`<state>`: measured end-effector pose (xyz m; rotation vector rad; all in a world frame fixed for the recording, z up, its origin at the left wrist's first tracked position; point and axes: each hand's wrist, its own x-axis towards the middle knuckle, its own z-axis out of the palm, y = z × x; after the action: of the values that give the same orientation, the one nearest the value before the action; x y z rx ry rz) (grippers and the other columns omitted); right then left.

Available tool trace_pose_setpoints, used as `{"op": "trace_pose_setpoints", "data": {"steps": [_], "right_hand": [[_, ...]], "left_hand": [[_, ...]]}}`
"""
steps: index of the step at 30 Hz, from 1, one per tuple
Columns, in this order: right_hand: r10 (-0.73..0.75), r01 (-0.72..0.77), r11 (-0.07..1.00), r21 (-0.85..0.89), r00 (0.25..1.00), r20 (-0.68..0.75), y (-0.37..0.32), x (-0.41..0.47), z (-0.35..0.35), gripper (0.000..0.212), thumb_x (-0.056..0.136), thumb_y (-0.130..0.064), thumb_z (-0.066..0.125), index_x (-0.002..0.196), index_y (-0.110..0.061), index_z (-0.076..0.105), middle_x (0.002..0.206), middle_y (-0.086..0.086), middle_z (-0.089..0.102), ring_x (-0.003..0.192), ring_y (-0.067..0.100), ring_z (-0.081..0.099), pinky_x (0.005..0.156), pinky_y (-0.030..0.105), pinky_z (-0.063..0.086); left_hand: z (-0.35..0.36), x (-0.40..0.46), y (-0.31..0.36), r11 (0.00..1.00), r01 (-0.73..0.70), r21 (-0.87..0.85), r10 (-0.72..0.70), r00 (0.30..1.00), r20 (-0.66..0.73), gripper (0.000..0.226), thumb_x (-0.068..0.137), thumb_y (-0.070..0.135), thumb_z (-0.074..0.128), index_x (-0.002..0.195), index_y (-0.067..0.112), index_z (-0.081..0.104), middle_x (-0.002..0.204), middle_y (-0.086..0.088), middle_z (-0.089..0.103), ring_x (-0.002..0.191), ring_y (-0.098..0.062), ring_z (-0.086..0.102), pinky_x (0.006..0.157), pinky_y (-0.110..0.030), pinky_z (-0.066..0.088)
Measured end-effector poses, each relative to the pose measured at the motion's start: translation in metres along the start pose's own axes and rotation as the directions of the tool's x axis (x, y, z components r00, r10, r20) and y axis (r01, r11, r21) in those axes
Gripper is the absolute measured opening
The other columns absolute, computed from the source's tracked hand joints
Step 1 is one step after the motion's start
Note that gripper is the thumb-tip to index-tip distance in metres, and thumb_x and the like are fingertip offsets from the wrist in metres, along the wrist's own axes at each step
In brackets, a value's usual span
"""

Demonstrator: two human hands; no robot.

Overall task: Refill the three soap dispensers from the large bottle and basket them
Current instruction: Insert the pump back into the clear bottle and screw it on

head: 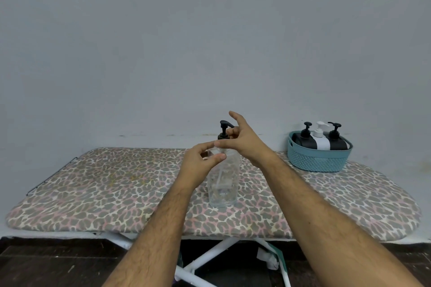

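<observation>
Left hand [198,163] loosely curled, right hand [245,140] fingers spread, thumbs touching, forearms extended

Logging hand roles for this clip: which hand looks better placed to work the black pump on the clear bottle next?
Probably the right hand: its fingers are already at the black pump, while the left hand holds the clear bottle by its shoulder, steadying it.

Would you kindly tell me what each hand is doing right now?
Left hand: grips the clear bottle at its shoulder.
Right hand: fingers at the black pump; grip unclear.
</observation>
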<state>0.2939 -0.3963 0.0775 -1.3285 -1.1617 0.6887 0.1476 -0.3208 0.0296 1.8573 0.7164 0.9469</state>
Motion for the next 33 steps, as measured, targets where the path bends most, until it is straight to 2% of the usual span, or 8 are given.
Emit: {"op": "trace_pose_setpoints", "data": {"steps": [3,8,13,18,21,28,31,33], "right_hand": [[0.027,-0.032,0.997,0.073,0.997,0.073,0.001,0.002,-0.006,0.084,0.087,-0.003,0.067,0.156,-0.024,0.022,0.121,0.006,0.069,0.119,0.021,0.062,0.116,0.048,0.032],[0.011,-0.012,0.999,0.048,0.999,0.032,0.008,-0.001,-0.01,0.064,0.085,-0.003,0.073,0.14,-0.018,0.045,0.106,0.006,0.076,0.105,0.024,0.071,0.112,0.053,0.037],[-0.044,0.045,0.999,-0.012,0.999,0.014,0.005,0.0,-0.005,0.046,0.085,-0.001,0.074,0.123,-0.023,0.059,0.1,0.006,0.077,0.099,0.021,0.072,0.104,0.045,0.048],[0.018,-0.019,1.0,0.008,0.99,0.139,0.0,0.003,-0.011,0.048,0.091,0.007,0.063,0.136,-0.007,0.052,0.122,0.008,0.068,0.109,0.016,0.067,0.09,0.026,0.054],[-0.008,0.01,1.0,-0.015,0.989,0.145,0.001,0.002,-0.009,0.039,0.092,0.005,0.061,0.129,-0.006,0.056,0.116,0.011,0.07,0.105,0.016,0.068,0.088,0.024,0.054],[-0.119,0.089,0.965,-0.246,0.987,-0.11,0.014,-0.002,0.009,0.015,0.075,-0.037,0.071,0.09,-0.036,0.067,0.097,-0.013,0.075,0.103,0.008,0.067,0.109,0.048,0.04],[-0.128,0.049,0.941,-0.334,0.967,-0.219,0.016,-0.001,0.018,0.006,0.079,-0.037,0.069,0.083,-0.038,0.064,0.101,-0.017,0.074,0.113,0.005,0.061,0.111,0.043,0.028],[-0.139,0.028,0.92,-0.39,0.956,-0.257,0.014,-0.004,0.021,0.006,0.086,-0.032,0.067,0.091,-0.032,0.066,0.111,-0.011,0.072,0.115,0.007,0.058,0.099,0.033,0.021]], "left_hand": [[-0.002,0.001,-0.002,1.0,0.015,-0.002,-0.015,1.0,0.002,0.057,0.079,0.037,0.08,0.131,0.024,0.062,0.124,0.011,0.061,0.107,0.002,0.055,0.077,-0.014,0.044],[-0.001,0.001,-0.003,1.0,0.007,-0.004,-0.007,1.0,0.004,0.058,0.078,0.036,0.08,0.132,0.024,0.061,0.126,0.01,0.061,0.108,0.0,0.055,0.077,-0.015,0.043],[-0.003,0.003,-0.005,1.0,0.016,0.007,-0.016,1.0,0.009,0.057,0.078,0.039,0.08,0.131,0.027,0.062,0.127,0.008,0.062,0.111,-0.003,0.056,0.086,-0.024,0.045],[-0.003,0.002,-0.004,1.0,0.016,0.011,-0.016,1.0,0.012,0.058,0.078,0.038,0.081,0.132,0.026,0.062,0.126,0.01,0.062,0.11,-0.001,0.055,0.083,-0.021,0.044],[-0.004,0.002,-0.005,1.0,0.017,0.001,-0.017,1.0,0.014,0.06,0.077,0.038,0.081,0.132,0.025,0.061,0.129,0.009,0.061,0.111,-0.002,0.056,0.084,-0.022,0.045],[0.001,0.001,-0.005,1.0,-0.01,0.022,0.011,1.0,-0.021,0.059,0.079,0.035,0.08,0.133,0.021,0.062,0.128,0.01,0.062,0.108,-0.002,0.057,0.079,-0.013,0.043],[0.001,0.0,-0.005,1.0,-0.009,0.028,0.01,1.0,-0.027,0.058,0.079,0.035,0.08,0.133,0.022,0.062,0.126,0.01,0.062,0.108,-0.001,0.057,0.077,-0.011,0.041],[0.002,-0.001,-0.005,1.0,-0.005,0.03,0.006,0.999,-0.034,0.058,0.079,0.036,0.08,0.133,0.023,0.062,0.125,0.009,0.063,0.108,-0.001,0.057,0.08,-0.013,0.043]]}}
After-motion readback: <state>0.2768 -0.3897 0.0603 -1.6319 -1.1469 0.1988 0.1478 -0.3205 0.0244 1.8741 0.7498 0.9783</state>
